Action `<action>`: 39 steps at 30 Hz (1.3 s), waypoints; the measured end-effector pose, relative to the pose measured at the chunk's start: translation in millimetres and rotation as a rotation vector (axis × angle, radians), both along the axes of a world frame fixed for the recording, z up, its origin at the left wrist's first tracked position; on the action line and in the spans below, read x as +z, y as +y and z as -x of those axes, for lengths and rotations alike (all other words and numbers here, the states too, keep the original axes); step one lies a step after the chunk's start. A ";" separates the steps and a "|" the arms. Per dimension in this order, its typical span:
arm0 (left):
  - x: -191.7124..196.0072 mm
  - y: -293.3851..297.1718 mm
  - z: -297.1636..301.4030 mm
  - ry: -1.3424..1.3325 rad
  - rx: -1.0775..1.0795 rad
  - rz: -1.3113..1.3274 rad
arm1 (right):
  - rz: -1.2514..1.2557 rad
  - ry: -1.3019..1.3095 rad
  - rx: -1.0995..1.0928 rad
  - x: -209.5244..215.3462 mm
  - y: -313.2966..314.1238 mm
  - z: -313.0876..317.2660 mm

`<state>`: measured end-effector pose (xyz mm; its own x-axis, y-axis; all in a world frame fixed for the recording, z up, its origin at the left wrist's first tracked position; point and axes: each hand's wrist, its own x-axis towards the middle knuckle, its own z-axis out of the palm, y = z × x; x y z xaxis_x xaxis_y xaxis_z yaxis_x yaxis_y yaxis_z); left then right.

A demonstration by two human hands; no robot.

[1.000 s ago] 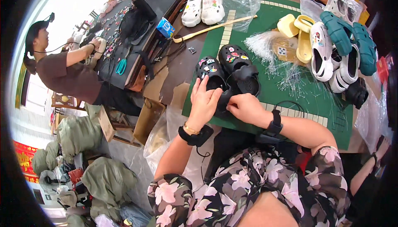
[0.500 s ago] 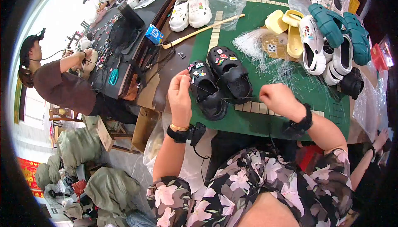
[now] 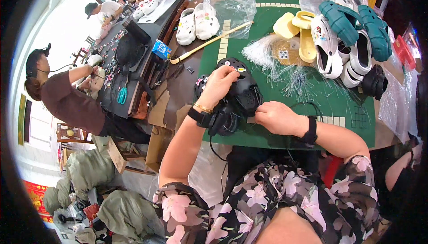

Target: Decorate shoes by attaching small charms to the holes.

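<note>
While the left hand (image 3: 219, 83) grips the black clogs (image 3: 238, 94), the right hand (image 3: 276, 117) seems to pinch something small at their edge; charms already sit on top, so decorating looks underway.

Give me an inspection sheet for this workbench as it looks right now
Surface: green cutting mat on a brown table.
Job's things: pair of black foam clogs with small charms.
Clutter: white clogs, yellow slides, teal clogs, clear plastic fasteners, wooden stick.
Grippers: left hand rests on the black clogs; right hand touches their near edge.
Cables: thin black cord hanging off the table's near edge.
Surroundings: seated co-worker at a dark table.
</note>
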<state>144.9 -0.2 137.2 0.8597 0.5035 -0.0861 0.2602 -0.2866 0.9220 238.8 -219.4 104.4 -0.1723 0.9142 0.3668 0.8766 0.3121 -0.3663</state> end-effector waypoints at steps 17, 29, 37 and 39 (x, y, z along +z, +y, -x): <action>-28.5 0.6 -31.4 0.034 -0.170 0.103 | -0.111 0.044 0.008 8.8 36.6 -16.4; -22.2 -5.4 -30.6 -0.185 -0.086 0.223 | -0.149 0.132 -0.069 12.5 35.0 -20.1; -4.8 -24.1 -10.4 -0.356 -0.036 -0.026 | -0.179 0.828 -0.355 13.6 55.5 -34.2; -2.4 -30.2 -6.7 -0.369 -0.029 -0.108 | -0.137 0.879 -0.327 17.1 62.1 -33.4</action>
<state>151.6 -30.5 134.8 0.8368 0.4680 0.2841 -0.0934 -0.3892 0.9164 272.2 -157.3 121.5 0.4741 0.8076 0.3508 0.3555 0.1889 -0.9154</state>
